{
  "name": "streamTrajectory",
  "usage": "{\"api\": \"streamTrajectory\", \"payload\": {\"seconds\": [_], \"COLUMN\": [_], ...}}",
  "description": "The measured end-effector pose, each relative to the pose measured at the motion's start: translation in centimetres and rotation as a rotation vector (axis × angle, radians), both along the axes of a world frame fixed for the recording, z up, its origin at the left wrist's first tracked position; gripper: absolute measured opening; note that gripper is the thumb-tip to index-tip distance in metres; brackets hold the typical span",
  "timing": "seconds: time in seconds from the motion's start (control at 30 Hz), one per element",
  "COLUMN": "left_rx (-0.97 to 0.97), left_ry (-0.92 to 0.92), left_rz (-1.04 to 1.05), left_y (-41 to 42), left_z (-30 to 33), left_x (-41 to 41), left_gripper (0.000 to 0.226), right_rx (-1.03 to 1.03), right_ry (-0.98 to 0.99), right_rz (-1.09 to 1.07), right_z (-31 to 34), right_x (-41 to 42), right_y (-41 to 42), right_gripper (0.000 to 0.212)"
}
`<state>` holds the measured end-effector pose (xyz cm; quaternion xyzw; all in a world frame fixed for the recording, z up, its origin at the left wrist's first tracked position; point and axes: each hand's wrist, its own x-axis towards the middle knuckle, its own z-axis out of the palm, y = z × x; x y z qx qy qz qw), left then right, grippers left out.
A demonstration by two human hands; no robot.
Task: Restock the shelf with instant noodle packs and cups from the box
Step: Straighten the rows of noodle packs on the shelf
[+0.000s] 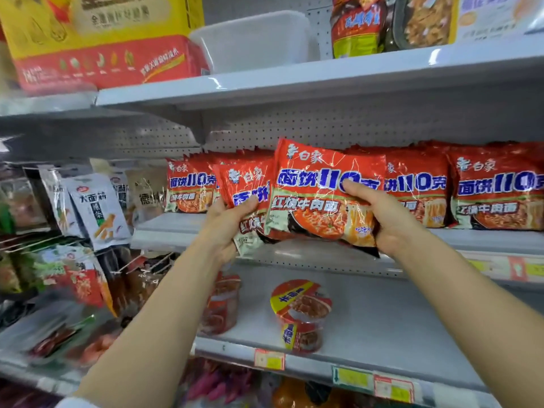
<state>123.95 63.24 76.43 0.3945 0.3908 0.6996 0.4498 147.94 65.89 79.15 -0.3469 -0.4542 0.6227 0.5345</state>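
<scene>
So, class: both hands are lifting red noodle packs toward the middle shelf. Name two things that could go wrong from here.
1. The left hand pinches its pack by one edge, partly hidden behind the right hand's pack; that grip might slip.
2. The gap in the shelved row looks narrow, so pushing in could topple neighbouring packs onto the cup below.

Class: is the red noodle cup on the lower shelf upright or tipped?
Upright: the red noodle cup stands on its base, lid facing up.
</scene>
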Motion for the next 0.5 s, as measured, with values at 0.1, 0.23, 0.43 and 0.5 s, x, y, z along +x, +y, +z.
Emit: {"api": "streamTrajectory", "payload": {"seconds": [0.1,0.23,0.43,0.5], "left_rx": [0.018,-0.009,-0.034,-0.028], "left_ry": [0.026,0.023,0.032,0.052], "left_rz": [0.041,0.079,0.057,0.049], "left_y": [1.1,3.1,5.4,5.5], "left_z": [1.4,2.1,1.6,1.6], "left_x": [-3.7,-8.9,-12.6,-12.9], "left_gripper": [0.071,0.053,0.044,0.067], "right_rx": [0.031,0.120,0.197,0.196], "right_ry": [0.044,0.042,-0.117,-0.157], "right_rz": [-0.058,-0.273,-0.389,-0.400], "right_z": [1.1,2.1,1.0,0.6], "right_x": [-1.7,-3.4,-5.3,-5.9], "right_y": [1.7,4.0,5.9,6.4], "right_gripper": [0.039,0.042,0.020,0.021]}}
